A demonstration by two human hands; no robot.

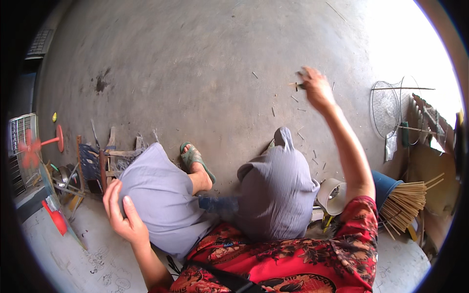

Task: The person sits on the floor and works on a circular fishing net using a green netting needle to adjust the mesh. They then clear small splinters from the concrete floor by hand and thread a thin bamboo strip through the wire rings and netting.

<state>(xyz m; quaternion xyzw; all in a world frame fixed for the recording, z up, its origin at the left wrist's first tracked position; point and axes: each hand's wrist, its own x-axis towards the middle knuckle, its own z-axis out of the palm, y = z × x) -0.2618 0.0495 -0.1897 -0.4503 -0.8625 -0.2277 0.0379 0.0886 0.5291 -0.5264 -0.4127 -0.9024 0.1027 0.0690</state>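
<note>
My left hand (126,215) is beside the grey trouser leg (159,195) over my left knee. Its fingers are stretched and the thumb stands apart, with nothing visible in them. Out over the concrete floor, far right of my legs, reaches my right hand (316,90), blurred by motion. Close by its fingertips shows a small light-brown and dark piece (295,86); whether the fingers hold it I cannot make out. Short stick pieces (294,98) lie scattered on the floor below that hand.
By my right elbow, a blue bucket (383,188) lies tilted, full of thin wooden sticks (404,202), next to a white container (332,195). A wire net basket (386,110) stands farther right. To the left are a wooden frame (105,161) and a red pinwheel-like thing (30,148).
</note>
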